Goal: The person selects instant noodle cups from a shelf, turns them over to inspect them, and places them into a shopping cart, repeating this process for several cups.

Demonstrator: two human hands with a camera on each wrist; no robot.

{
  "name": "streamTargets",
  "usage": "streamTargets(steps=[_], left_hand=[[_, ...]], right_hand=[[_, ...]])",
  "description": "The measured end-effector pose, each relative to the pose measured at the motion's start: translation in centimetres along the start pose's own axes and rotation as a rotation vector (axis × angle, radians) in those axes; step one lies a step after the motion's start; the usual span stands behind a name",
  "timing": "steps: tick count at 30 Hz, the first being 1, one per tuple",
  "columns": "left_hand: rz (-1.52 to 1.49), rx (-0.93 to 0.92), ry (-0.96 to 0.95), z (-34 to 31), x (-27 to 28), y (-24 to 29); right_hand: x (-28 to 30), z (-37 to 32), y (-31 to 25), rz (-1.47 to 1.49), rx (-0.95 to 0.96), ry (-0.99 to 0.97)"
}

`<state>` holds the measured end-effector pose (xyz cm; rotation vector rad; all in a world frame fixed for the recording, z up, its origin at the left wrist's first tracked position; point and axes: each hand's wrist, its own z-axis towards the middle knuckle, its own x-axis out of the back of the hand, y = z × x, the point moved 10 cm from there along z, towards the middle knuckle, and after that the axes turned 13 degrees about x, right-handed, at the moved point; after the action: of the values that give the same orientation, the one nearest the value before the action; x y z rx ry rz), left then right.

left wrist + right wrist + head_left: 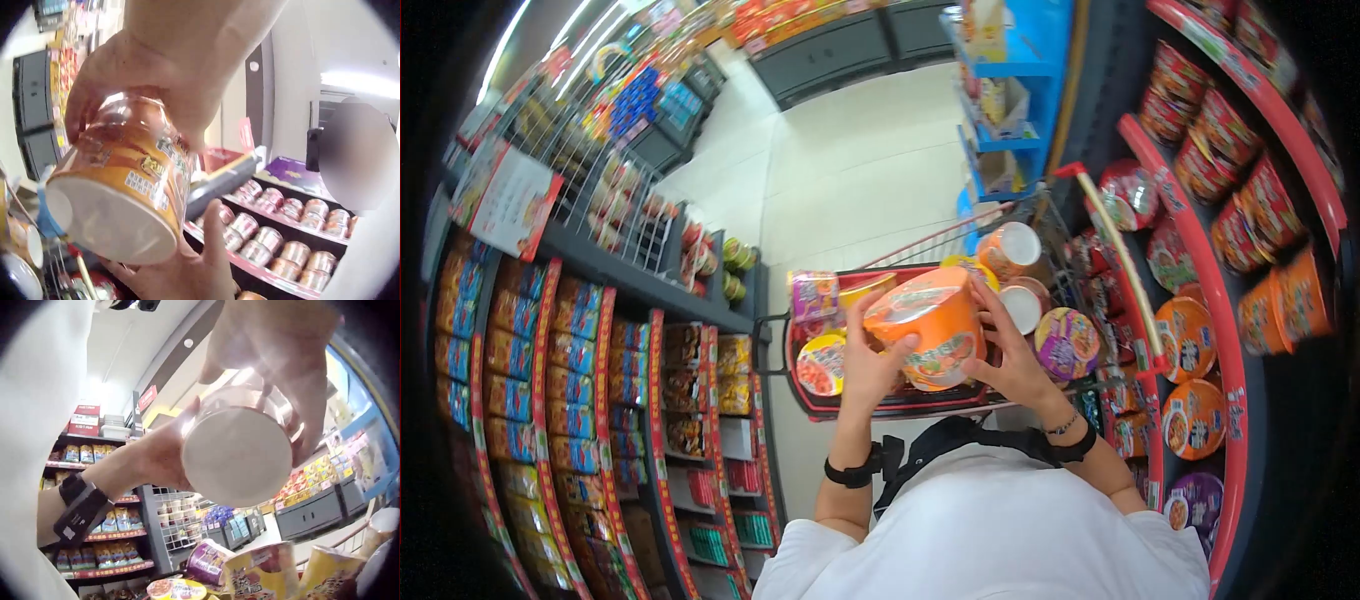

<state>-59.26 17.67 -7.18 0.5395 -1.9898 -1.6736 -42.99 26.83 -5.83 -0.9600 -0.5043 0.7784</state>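
Both hands hold an orange instant-noodle tub (pixel 935 315) above a cart. In the head view, the left hand (pixel 875 360) grips its left side, while the right hand (pixel 1012 355) has its fingers round the right side. The tub (pixel 119 212) is tilted in the left wrist view, its white base showing, with the left hand (pixel 140 81) above and the right hand (pixel 187 275) below. From the right wrist, the round white base (pixel 237 456) faces the camera, between the left hand (pixel 164 453) and the right hand (pixel 275 350). Parts of its printed side are hidden by fingers.
Below the hands, the red-rimmed cart (pixel 800 392) holds several noodle tubs, including a purple one (pixel 1067 343) and a yellow one (pixel 821 365). Red-edged shelves (pixel 1230 420) with orange tubs stand close on the right. Packet shelves (pixel 607 400) line the left; a blue rack (pixel 1025 60) stands ahead.
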Motion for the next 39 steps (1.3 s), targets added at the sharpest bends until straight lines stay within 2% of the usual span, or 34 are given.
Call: streamTargets(steps=[2, 3, 4, 6, 8, 10, 12, 13, 14, 16, 17, 18, 19, 22, 24, 25, 27, 28, 30, 31, 34, 39], left_hand=[[0.007, -0.115, -0.002, 0.1, -3.3, 1.8], [-0.19, -0.08, -0.164, 0.1, -5.8, 2.1], [-0.251, -0.065, -0.221, 0.3, -7.5, 2.4], [-0.346, -0.039, -0.354, -0.4, -11.8, 4.0], [-0.307, -0.053, -0.441, -1.5, -16.1, 5.0], [-0.263, -0.072, -0.53, -2.9, -20.0, 5.5], [-0.214, -0.21, -0.694, -6.1, -23.5, 6.6], [-0.256, -0.089, -0.775, -7.3, -25.4, 6.7], [-0.254, -0.088, -0.831, -8.3, -27.4, 7.1], [-0.063, -0.429, -0.881, -11.7, -30.7, 10.0], [0.211, -0.607, -0.812, -14.6, -33.6, 11.6], [0.206, -0.661, -0.838, -16.1, -35.4, 12.6], [0.193, -0.691, -0.9, -17.3, -37.6, 13.1], [0.061, -0.688, -1.052, -19.6, -44.1, 13.9], [-0.11, -0.473, -1.182, -20.6, -48.1, 12.9], [-0.086, -0.524, -1.183, -21.1, -49.8, 12.6], [-0.068, -0.527, -1.152, -21.3, -52.3, 11.9], [-0.04, -0.522, -1.115, -21.1, -53.4, 11.3], [-0.064, -0.517, -1.105, -20.7, -55.1, 10.2], [-0.02, -0.509, -1.071, -20.4, -55.6, 9.4], [0.014, -0.51, -1.026, -19.8, -56.1, 8.5], [0.025, -0.561, -0.963, -20.2, -54.8, 9.4]], right_hand=[[3.0, -1.7, -1.1, -0.12, 0.015, 0.085], [5.4, -3.1, -0.7, -0.005, -0.061, 0.227], [7.7, -4.7, -0.3, 0.113, -0.128, 0.372], [11.4, -7.1, -2.8, -0.036, -0.071, 0.464], [13.7, -10.4, -4.2, 0.334, -0.138, 0.722], [16.1, -13.9, -5.7, 0.257, -0.164, 0.815], [17.7, -16.3, -10.6, -0.004, 0.029, 0.838], [18.4, -17.5, -12.6, -0.056, 0.063, 0.849], [19.2, -19.1, -13.7, -0.089, 0.072, 0.893], [20.4, -22.4, -16.7, -0.257, 0.174, 0.952], [21.8, -25.9, -18.9, -0.315, 0.285, 1.065], [22.5, -27.4, -19.8, -0.331, 0.289, 1.077], [23.4, -29.0, -21.2, -0.479, 0.26, 1.084], [27.1, -33.2, -24.3, -0.782, 0.235, 1.17], [28.9, -34.5, -26.5, -1.124, 0.102, 1.18], [29.7, -35.1, -26.9, -1.135, 0.105, 1.181], [31.6, -36.6, -27.0, -1.267, -0.009, 1.229], [32.2, -36.8, -27.1, -1.275, 0.002, 1.227], [33.9, -37.1, -26.0, -1.233, -0.115, 1.206], [34.0, -36.7, -25.9, -1.228, -0.088, 1.179], [35.0, -37.4, -23.6, -1.11, -0.113, 1.176], [35.3, -37.1, -23.0, -1.141, -0.189, 1.121]])
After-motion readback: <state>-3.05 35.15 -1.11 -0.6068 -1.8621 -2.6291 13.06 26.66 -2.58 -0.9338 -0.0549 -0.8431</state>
